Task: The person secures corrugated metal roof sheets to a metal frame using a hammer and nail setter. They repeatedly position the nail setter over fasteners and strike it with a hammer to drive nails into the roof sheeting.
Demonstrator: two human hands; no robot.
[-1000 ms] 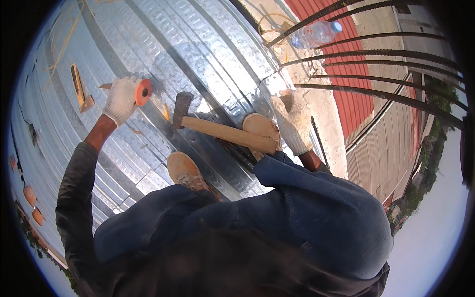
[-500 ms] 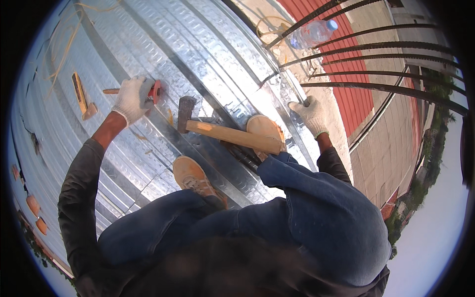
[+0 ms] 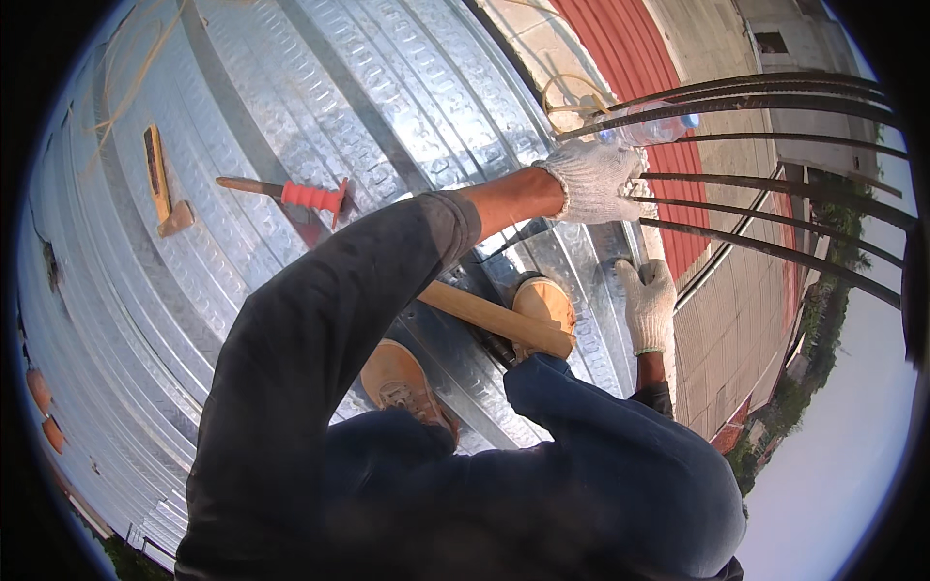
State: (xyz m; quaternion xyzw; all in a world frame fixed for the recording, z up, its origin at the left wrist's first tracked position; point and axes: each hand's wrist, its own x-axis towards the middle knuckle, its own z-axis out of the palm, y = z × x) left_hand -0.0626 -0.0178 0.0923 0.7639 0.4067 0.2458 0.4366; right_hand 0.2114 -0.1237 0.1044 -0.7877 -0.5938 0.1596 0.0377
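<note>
My left hand (image 3: pixel 593 181), in a white knit glove, reaches across to the right, over the near ends of several dark steel bars (image 3: pixel 775 102). Its fingers are bent at the bars, but what they grip is hidden. Lower down, my gloved right hand (image 3: pixel 649 305) is closed on the upturned metal edge (image 3: pixel 635 242) of the decking. A chisel (image 3: pixel 313 197) with a red guarded grip lies loose on the ribbed metal decking (image 3: pixel 242 87). The wooden handle of a hammer (image 3: pixel 499 318) rests across my right shoe; my left sleeve hides its head.
A small hammer (image 3: pixel 158 179) with a yellowish handle lies at the left. By the bars is a clear plastic bottle (image 3: pixel 651 126). Past the deck's edge are a concrete ledge (image 3: pixel 552 48) and a lower red roof (image 3: pixel 630 44). My shoes (image 3: pixel 399 378) stand on the decking.
My left hand has let go of the chisel, leaving it on the decking, and swung right to the bars. My right hand stays at the metal edge. The view has shifted.
</note>
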